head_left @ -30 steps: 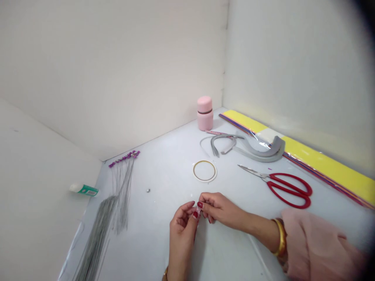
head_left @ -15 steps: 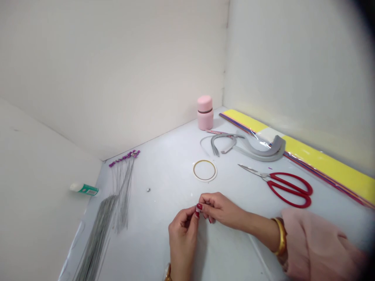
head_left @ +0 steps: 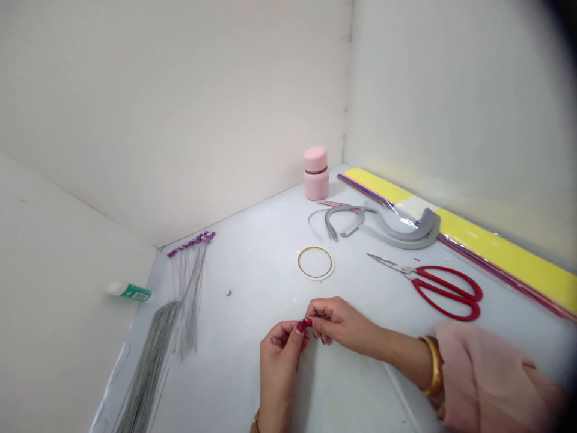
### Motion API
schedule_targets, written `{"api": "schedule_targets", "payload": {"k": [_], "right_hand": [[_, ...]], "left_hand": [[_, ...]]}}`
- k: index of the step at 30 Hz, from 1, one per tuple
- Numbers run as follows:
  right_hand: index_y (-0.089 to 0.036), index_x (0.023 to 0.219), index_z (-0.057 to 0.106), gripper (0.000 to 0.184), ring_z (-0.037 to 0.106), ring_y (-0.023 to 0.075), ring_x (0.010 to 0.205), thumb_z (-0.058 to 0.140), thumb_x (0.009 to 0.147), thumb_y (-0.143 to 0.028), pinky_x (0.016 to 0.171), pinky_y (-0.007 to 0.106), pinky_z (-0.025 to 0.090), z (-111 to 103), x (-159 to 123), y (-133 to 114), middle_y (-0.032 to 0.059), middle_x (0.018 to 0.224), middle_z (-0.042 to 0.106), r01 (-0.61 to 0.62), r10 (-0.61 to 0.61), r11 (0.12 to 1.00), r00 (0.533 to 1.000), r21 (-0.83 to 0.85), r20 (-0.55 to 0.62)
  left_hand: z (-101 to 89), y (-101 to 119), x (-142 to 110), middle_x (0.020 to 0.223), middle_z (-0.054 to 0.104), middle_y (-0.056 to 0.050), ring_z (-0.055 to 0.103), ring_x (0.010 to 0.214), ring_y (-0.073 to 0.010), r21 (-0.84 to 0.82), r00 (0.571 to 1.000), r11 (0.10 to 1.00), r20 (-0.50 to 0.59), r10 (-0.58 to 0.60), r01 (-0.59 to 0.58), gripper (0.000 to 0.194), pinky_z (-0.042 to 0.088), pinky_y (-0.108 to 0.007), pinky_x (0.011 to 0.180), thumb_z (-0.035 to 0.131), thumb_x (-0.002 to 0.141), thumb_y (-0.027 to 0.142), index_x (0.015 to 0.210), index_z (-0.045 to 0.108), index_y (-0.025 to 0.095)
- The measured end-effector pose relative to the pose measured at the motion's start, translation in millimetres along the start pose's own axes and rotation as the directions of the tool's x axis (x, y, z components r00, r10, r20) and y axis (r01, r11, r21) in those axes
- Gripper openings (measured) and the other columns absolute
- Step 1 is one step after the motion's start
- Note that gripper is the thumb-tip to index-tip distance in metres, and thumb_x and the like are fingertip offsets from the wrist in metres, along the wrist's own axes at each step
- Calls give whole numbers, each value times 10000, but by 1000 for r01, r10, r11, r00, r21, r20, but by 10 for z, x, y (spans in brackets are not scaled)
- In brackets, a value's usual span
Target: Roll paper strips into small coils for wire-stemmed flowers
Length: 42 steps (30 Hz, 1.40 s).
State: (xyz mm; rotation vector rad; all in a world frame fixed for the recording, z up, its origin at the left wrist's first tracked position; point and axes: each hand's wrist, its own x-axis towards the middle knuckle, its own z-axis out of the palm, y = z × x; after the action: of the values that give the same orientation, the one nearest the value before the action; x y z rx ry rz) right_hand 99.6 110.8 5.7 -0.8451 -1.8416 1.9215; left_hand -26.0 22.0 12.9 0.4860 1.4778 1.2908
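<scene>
My left hand (head_left: pixel 280 349) and my right hand (head_left: pixel 339 323) meet fingertip to fingertip just above the white table (head_left: pixel 252 282), near its front middle. Both pinch one tiny piece between thumbs and forefingers; it is too small and too covered by the fingers to name. A gold bangle (head_left: pixel 433 374) and a pink sleeve (head_left: pixel 491 379) cover my right forearm. A thin gold-rimmed ring (head_left: pixel 315 263) lies on the table a short way beyond my hands.
Red-handled scissors (head_left: pixel 444 290) lie to the right. Grey curved strips (head_left: pixel 387 225) and a pink jar (head_left: pixel 315 173) sit farther back. A yellow packet of paper strips (head_left: pixel 496 252) runs along the right wall. Thin wires (head_left: pixel 157 349), purple-tipped stems (head_left: pixel 192 242) and a glue tube (head_left: pixel 129 293) are on the left.
The fingertips have closed tighter together; the small whitish piece that showed between them earlier is now hidden. Hands stay in the same spot.
</scene>
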Motion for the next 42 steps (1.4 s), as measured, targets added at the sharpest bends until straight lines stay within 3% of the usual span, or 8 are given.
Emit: {"api": "schedule_targets", "payload": {"k": [4, 13, 18, 29, 35, 42], "right_hand": [[-147, 716, 548, 135, 454, 69, 464, 469, 786, -232, 452, 176, 353, 4, -2, 15, -24, 567, 521, 4, -5, 1000, 1000, 9, 18], [-148, 709, 587, 139, 458, 80, 479, 478, 776, -202, 460, 176, 354, -26, -2, 34, -31, 523, 488, 46, -45, 995, 999, -87, 14], [-140, 694, 582, 154, 456, 77, 462, 464, 776, -196, 455, 175, 350, -25, -3, 34, -35, 503, 485, 43, -41, 995, 999, -92, 30], [-139, 696, 557, 147, 454, 75, 466, 481, 786, -227, 458, 177, 356, -28, -13, -23, -28, 523, 501, 20, -16, 997, 998, -69, 59], [-139, 700, 557, 150, 467, 75, 467, 477, 786, -232, 460, 179, 371, -18, 0, 13, -21, 539, 519, -6, 7, 1000, 999, -25, 42], [-140, 689, 538, 174, 463, 72, 447, 477, 785, -272, 447, 180, 373, -22, 15, 5, -26, 533, 514, -31, 31, 999, 999, 19, 10]], "left_hand": [[-16, -19, 11, 540, 531, 27, 447, 483, -70, 40, 999, 999, -47, 14, -12, 200, 378, -178, 495, 643, 692, 330, 670, 629, 132], [-31, -2, 34, 637, 595, -4, 505, 577, -91, 28, 1000, 1000, -16, 5, -4, 181, 402, -183, 554, 661, 678, 310, 730, 631, 139], [-43, -11, 34, 575, 558, 11, 469, 528, -74, 27, 1000, 1000, 0, -14, 14, 185, 372, -168, 505, 653, 685, 312, 689, 615, 131], [-2, -60, 16, 558, 493, 44, 410, 467, -55, 92, 997, 993, -4, 73, -72, 213, 338, -161, 452, 600, 735, 343, 687, 542, 144], [13, 9, -33, 579, 466, 33, 358, 452, -55, 61, 998, 997, 57, 33, -37, 317, 293, -163, 401, 437, 825, 421, 672, 502, 151], [-6, 22, 23, 665, 556, -15, 455, 550, -75, 45, 996, 999, 89, 25, -29, 175, 387, -180, 504, 593, 747, 271, 812, 607, 109]]}}
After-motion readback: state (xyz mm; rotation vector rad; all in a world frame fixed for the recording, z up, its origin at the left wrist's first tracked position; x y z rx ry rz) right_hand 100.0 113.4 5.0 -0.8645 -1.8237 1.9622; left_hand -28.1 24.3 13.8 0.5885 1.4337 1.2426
